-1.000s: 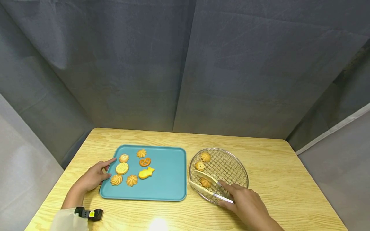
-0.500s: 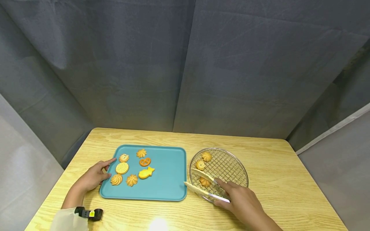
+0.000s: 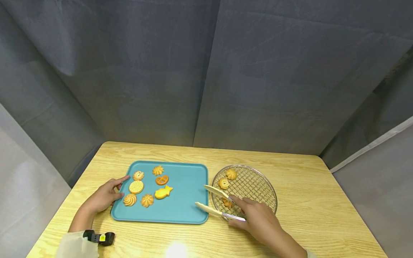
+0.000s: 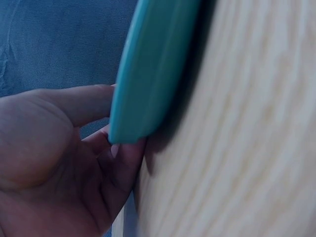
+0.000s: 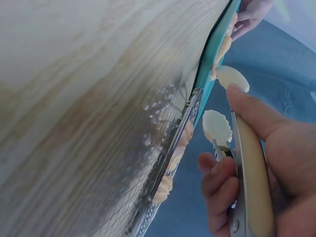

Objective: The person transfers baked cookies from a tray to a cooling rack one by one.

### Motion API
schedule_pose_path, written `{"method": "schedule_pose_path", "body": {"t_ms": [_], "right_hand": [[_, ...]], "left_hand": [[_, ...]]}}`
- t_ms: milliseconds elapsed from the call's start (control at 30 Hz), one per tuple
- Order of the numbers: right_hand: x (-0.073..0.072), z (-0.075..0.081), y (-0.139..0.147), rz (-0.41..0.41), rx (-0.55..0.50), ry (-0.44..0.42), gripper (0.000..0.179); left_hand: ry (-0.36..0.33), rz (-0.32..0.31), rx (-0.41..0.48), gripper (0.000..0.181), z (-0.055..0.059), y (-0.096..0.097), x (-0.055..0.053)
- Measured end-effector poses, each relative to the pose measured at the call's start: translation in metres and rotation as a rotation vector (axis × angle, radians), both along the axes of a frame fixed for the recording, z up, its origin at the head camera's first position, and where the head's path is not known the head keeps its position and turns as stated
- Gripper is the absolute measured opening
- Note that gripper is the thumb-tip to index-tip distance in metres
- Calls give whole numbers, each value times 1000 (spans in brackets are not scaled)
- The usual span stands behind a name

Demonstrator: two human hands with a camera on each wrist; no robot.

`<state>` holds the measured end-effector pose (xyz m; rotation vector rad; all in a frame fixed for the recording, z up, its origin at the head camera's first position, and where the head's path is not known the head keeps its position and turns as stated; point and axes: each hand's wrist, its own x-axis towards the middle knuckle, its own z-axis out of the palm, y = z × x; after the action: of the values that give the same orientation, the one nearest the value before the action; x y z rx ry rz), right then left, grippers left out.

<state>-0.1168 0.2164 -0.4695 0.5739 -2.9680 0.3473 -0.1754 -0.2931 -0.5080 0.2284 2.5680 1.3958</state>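
Observation:
My left hand point(image 3: 101, 197) grips the left edge of a blue-green tray point(image 3: 188, 179), its thumb at the rim and other fingers under the edge in the left wrist view. Several cookies lie on the tray's left half, among them a pretzel point(image 3: 162, 180) and a yellow fish-shaped cookie point(image 3: 163, 192). My right hand point(image 3: 258, 220) holds tongs point(image 3: 209, 209) with cream-coloured tips. The tips stand apart with nothing between them, above the tray's right edge. In the right wrist view the thumb lies along one arm of the tongs point(image 5: 253, 173).
A round wire rack point(image 3: 258, 190) stands just right of the tray. Three cookies sit along its left side: a ridged one point(image 3: 231, 174), a round one point(image 3: 224, 184) and one point(image 3: 227, 202) partly hidden by the tongs. Grey curtains point(image 3: 155, 79) enclose the wooden table point(image 3: 309, 200).
My right hand has moved left with the tongs, whose tips went from over the rack to the tray's right edge and spread slightly wider. The left hand has stayed on the tray.

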Motion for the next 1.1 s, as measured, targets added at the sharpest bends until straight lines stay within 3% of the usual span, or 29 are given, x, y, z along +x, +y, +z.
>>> {"method": "schedule_pose_path", "body": {"t_ms": [333, 1100], "right_hand": [[-9, 0, -17, 49, 39, 20, 82], [-27, -1, -54, 144, 9, -54, 86]], "left_hand": [[12, 6, -30, 64, 1, 2, 0], [19, 9, -56, 64, 4, 3, 1]]}}
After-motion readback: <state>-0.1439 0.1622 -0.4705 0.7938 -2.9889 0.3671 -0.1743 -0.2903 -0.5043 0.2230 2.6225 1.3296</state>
